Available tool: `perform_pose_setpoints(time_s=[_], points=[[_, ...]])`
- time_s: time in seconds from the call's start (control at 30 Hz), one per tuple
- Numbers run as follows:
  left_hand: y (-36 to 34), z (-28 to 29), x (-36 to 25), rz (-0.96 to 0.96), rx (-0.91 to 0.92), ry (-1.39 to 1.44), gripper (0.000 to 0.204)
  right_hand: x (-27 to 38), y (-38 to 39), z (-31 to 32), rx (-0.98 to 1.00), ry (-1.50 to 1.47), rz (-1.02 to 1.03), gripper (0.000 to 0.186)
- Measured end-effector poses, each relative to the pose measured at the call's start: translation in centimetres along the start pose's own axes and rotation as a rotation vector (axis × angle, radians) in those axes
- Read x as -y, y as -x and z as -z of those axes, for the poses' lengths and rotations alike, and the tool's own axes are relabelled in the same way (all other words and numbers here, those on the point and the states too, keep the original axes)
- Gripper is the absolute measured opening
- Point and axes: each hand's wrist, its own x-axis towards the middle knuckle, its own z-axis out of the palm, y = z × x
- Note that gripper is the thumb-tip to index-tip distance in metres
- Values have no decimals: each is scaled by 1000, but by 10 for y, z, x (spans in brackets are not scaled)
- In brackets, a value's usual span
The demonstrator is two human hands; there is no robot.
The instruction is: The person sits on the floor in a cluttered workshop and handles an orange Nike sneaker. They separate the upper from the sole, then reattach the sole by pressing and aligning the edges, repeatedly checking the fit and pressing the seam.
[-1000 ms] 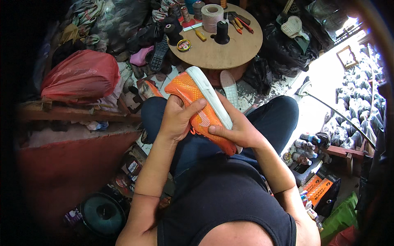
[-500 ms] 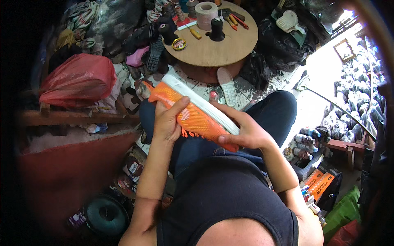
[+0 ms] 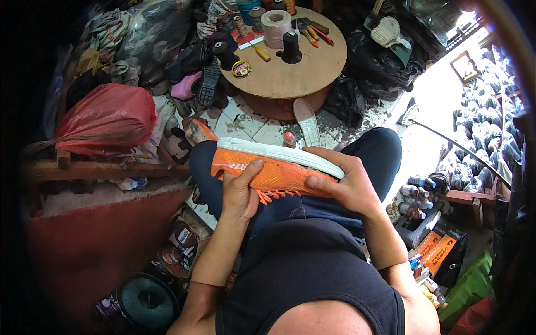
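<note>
- Change vs. prior frames: the orange shoe [image 3: 268,170] has rotated. A sec ago it stood tilted, toe pointing up-left toward the round worktop [image 3: 296,72]; now it lies approx. horizontal across the lap, on its side, white sole [image 3: 279,152] on the far edge, orange mesh upper facing the person.
- Meaning (judgement): shoe is being turned over for a look at the upper/sole seam along its length; the handling is repositioning, not yet tool work. No tool in either hand.
- Left hand [image 3: 240,192]: partly closed on the shoe's toe half; thumb laid flat over the mesh upper, remaining fingers wrapped behind/under, hidden from view. Palm sits below the shoe, nearer the body.
- Right hand [image 3: 343,181]: closed on the heel half; fingers curl over the top against the white sole, thumb lies on the mesh side. Grip looks firm.
- Shoe position rel. to hands: held between both, spanning left to right, above the knees in dark jeans [image 3: 312,206]; orange laces [image 3: 273,195] hang loose under the mid part, between the two hands.
- Surroundings: worktop further away, well apart from the shoe, carries thread spools [image 3: 276,28], a black cone [image 3: 290,47] and a small round tin [image 3: 241,68]. A loose white sole [image 3: 307,120] lies on the tiled floor between worktop and shoe. Red bag [image 3: 106,120] to the left.
</note>
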Motion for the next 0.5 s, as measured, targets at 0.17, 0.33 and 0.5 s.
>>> perform_pose_setpoints(time_s=[0.17, 0.33, 0.5], points=[[10, -1, 4, -26, -26, 17, 53, -6, -1, -9, -40, -55, -105, 43], [15, 1, 12, -39, -78, 63, 46, -10, -4, -4, -4, -49, -116, 49], [5, 17, 10, 109, -133, 206, 34, 1, -3, 10, 78, 1, 70, 73]])
